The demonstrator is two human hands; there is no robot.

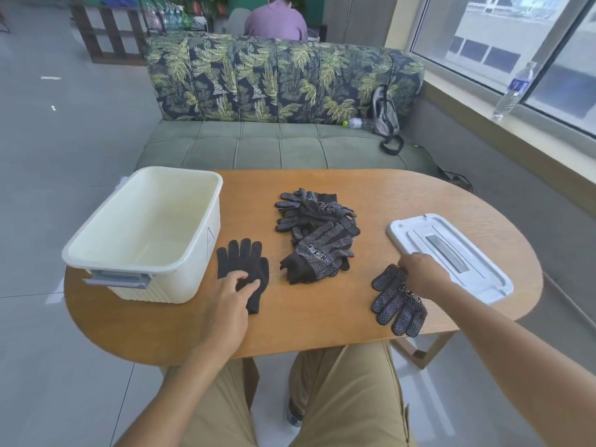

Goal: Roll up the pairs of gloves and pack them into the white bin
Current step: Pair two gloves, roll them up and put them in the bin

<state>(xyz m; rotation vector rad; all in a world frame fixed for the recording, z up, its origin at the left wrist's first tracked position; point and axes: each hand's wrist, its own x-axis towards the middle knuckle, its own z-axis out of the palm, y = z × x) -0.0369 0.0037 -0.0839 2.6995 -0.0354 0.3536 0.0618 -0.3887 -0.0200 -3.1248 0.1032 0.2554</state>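
Note:
An empty white bin (96,246) stands on the left of the wooden table (338,321). A plain black glove (240,259) lies flat just right of the bin, fingers pointing away; my left hand (230,298) rests on its cuff end with thumb and fingers pinching the fabric. A pile of several black dotted gloves (317,230) sits mid-table. Nearer me on the right lies one dotted glove (398,304), fingers toward me; my right hand (419,274) grips its cuff.
The bin's white lid (477,269) with a grey handle lies at the table's right end, right behind my right hand. A green sofa (274,146) with a bag stands beyond the table. A person sits behind it. My knees are under the table's near edge.

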